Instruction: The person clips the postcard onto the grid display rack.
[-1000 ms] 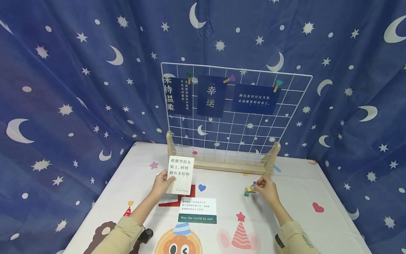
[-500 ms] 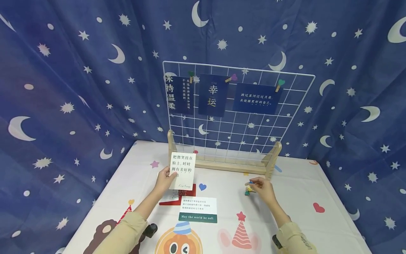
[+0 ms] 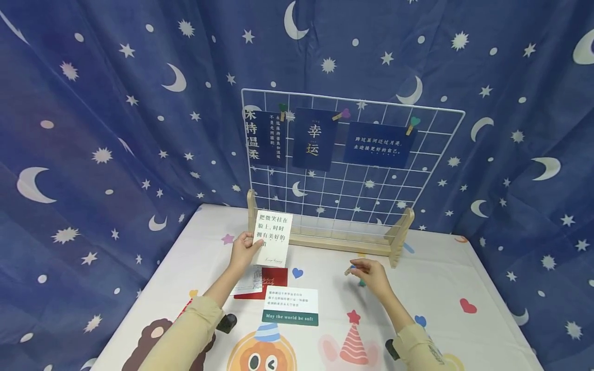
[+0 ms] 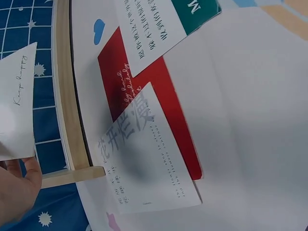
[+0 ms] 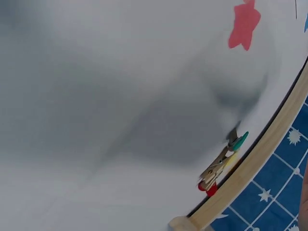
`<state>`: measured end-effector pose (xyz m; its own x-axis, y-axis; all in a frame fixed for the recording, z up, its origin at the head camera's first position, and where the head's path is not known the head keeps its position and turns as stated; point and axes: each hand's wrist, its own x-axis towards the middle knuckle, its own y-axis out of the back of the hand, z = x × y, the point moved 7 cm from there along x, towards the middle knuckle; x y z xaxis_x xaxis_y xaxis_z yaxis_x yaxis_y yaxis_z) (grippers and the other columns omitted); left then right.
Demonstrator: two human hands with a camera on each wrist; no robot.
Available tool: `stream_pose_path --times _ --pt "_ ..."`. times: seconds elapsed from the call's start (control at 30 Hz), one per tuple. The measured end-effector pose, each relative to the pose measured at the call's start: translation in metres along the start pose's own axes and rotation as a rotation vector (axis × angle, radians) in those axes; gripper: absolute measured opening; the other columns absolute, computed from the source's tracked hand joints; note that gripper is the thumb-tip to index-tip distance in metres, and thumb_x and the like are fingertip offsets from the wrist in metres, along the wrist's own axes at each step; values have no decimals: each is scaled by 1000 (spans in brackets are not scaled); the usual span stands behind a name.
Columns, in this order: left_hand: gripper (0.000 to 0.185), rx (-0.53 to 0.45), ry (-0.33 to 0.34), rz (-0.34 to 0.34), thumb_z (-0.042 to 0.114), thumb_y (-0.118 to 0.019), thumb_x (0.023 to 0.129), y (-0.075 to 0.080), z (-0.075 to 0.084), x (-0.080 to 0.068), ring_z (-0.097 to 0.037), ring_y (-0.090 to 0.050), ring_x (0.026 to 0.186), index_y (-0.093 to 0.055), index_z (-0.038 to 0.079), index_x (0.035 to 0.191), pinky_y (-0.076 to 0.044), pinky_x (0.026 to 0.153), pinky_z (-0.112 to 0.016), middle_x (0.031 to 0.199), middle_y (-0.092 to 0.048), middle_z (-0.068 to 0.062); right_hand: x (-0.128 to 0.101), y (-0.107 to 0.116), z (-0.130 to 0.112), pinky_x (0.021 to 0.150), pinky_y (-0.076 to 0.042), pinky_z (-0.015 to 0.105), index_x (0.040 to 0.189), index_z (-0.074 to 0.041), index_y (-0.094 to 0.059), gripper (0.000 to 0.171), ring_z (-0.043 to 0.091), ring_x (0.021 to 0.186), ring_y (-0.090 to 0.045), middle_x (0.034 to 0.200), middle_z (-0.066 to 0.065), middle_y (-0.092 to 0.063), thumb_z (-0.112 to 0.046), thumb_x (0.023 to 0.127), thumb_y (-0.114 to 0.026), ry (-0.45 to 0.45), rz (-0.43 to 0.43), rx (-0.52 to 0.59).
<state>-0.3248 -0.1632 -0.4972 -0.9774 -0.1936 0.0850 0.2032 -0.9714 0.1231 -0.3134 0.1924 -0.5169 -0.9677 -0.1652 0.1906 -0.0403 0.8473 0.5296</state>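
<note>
Card (image 3: 273,239) w/ white face, held upright, long axis vertical, centre-left of frame, pinched at its left edge by left hand (image 3: 244,251). Wire grid (image 3: 352,170) stands just behind and above it. Right hand (image 3: 371,275), right of centre over bench (image 3: 441,288), fingers curled on small clip (image 3: 350,270); L hand nearer grid.

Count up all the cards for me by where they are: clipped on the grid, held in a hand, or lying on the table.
Clipped on the wire grid: 3 dark blue cards
Held in the left hand: 1 white card
Lying on the table: 3 cards
Total: 7 cards
</note>
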Motion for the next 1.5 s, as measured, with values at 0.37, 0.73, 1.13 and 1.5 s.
stream_pose_path --times 0.37,0.73,1.13,1.5 --pt "24 9 25 10 8 -60 91 8 17 21 -16 -70 75 -51 -5 109 -49 59 -15 108 -63 -30 8 -8 -21 68 -54 16 93 6 -68 13 28 77 -68 90 21 -70 3 80 -69 74 30 -5" --pt "27 3 63 51 15 -58 93 18 31 28 -1 -64 68 -51 2 116 -50 62 -16 110 -66 -23 12 -16 -46 66 -54 15 93 7 -69 15 16 73 -68 88 20 -70 1 79 -70 149 101 33" --pt "28 -31 35 78 14 -58 93 15 28 35 2 -62 66 -52 0 117 -51 64 -19 110 -65 -25 27 -28 -61 66 -53 12 96 8 -68 18 -1 71 -61 90 23 -69 2 79 -70 113 172 155" --pt "24 -54 1 102 10 -58 93 17 37 38 1 -59 65 -52 -1 113 -49 60 -16 101 -69 -23 45 -37 -111 71 -52 12 101 10 -66 19 37 82 -67 94 25 -69 2 84 -66 155 146 187"
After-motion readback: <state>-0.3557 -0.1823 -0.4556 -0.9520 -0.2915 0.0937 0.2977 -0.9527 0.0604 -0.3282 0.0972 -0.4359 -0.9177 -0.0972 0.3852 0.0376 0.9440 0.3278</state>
